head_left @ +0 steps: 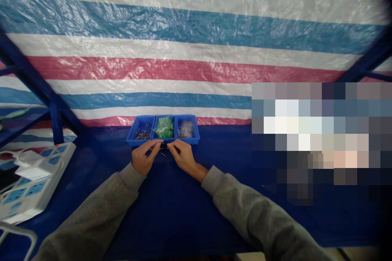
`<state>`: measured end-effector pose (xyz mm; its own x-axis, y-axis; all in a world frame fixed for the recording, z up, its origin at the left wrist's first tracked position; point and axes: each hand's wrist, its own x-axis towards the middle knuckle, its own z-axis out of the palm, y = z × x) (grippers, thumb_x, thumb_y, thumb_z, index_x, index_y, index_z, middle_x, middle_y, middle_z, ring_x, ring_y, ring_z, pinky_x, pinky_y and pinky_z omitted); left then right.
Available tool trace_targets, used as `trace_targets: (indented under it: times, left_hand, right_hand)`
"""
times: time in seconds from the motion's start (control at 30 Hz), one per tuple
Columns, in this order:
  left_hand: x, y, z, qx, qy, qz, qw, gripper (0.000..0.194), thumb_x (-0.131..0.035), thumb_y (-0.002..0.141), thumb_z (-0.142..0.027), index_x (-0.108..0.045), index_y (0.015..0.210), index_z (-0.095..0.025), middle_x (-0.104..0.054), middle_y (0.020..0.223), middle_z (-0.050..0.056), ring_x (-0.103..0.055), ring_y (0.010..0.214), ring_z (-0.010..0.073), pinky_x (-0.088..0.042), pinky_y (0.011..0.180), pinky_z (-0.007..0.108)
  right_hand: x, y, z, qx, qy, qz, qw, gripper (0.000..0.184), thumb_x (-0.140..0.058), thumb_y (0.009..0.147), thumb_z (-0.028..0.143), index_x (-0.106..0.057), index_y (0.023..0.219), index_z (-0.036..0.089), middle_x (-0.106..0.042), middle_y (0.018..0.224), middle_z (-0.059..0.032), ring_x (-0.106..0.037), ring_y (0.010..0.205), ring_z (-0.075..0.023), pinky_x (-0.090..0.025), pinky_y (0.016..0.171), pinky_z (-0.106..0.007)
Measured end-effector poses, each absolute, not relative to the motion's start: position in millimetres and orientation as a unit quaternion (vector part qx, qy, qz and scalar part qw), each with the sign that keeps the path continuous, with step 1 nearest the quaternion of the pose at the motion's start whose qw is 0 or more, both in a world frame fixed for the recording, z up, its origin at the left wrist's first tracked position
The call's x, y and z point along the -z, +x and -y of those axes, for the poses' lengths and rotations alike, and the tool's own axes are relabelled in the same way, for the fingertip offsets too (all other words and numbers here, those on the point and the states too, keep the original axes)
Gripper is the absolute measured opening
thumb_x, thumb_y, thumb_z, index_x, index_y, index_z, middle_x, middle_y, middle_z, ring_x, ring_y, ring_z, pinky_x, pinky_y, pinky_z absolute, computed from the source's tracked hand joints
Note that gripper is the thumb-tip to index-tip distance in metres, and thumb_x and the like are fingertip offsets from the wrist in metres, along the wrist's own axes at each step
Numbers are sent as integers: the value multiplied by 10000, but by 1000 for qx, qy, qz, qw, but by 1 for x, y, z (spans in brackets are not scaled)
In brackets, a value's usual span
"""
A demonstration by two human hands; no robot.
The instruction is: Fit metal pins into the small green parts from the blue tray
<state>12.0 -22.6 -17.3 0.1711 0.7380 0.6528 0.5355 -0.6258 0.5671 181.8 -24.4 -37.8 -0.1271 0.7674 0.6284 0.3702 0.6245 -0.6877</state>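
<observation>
My left hand (145, 157) is closed in a pinch, thumb and forefinger together, just in front of a blue bin (130, 142). Facing it, my right hand (183, 157) is pinched too. What the fingertips hold, if anything, is too small to make out. Thin dark pieces (162, 153) show in the gap between the hands. The bin has three compartments: thin metal pins or screws (143, 134) at left, a green plastic bag (165, 128) in the middle, and a clear plastic bag (185, 129) with unclear contents at right.
A white power strip (39, 195) with plugs and cables lies at the left of the dark blue table (171, 212). A striped plastic sheet (171, 65) hangs behind, between blue frame bars (55, 118). A pixelated area covers the right side.
</observation>
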Motion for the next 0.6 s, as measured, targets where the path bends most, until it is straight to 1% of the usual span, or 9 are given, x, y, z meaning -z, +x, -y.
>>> trace_targets:
  times: [0.07, 0.17, 0.3, 0.4, 0.5, 0.6]
  left_hand:
    - [18, 12, 22, -495, 748, -426, 119, 227, -510, 864, -273, -647, 1019, -180, -687, 917, 36, -641, 701, 114, -533, 685, 228]
    - [18, 12, 21, -485, 755, -423, 126, 280, -466, 887, -279, -607, 1108, -180, -673, 906, 41, -625, 691, 113, -530, 683, 236]
    - [14, 12, 20, -456, 778, -424, 80, 299, -442, 900, -262, -594, 1149, -198, -656, 890, 45, -616, 760, 126, -502, 748, 254]
    - [14, 12, 19, -467, 778, -417, 51, 260, -474, 887, -276, -630, 1079, -197, -661, 921, 50, -611, 798, 135, -487, 771, 260]
    - [16, 12, 18, -482, 767, -420, 57, 203, -523, 861, -300, -654, 961, -181, -669, 893, 44, -612, 782, 136, -493, 704, 240]
    - [17, 12, 17, -487, 761, -423, 69, 175, -550, 843, -299, -655, 910, -176, -675, 879, 42, -619, 789, 139, -495, 667, 228]
  right_hand:
    - [38, 182, 25, -186, -396, 724, 533, 301, -429, 919, 319, -631, 753, 171, -599, 699, -26, -544, 649, -132, -416, 637, -247]
    - [38, 182, 25, -186, -400, 718, 538, 287, -428, 917, 305, -631, 765, 171, -610, 710, -30, -550, 653, -135, -420, 639, -251]
    - [37, 182, 26, -187, -404, 707, 550, 280, -422, 916, 307, -629, 787, 170, -621, 731, -36, -564, 669, -142, -426, 656, -257]
    - [37, 183, 26, -187, -406, 698, 559, 272, -418, 915, 304, -633, 812, 172, -633, 753, -41, -575, 688, -150, -431, 672, -263]
    - [37, 183, 26, -187, -407, 695, 563, 265, -415, 916, 294, -634, 835, 170, -641, 777, -46, -581, 708, -153, -432, 686, -265]
    - [37, 183, 26, -188, -406, 692, 567, 261, -415, 917, 292, -633, 844, 168, -641, 783, -45, -583, 718, -153, -429, 689, -262]
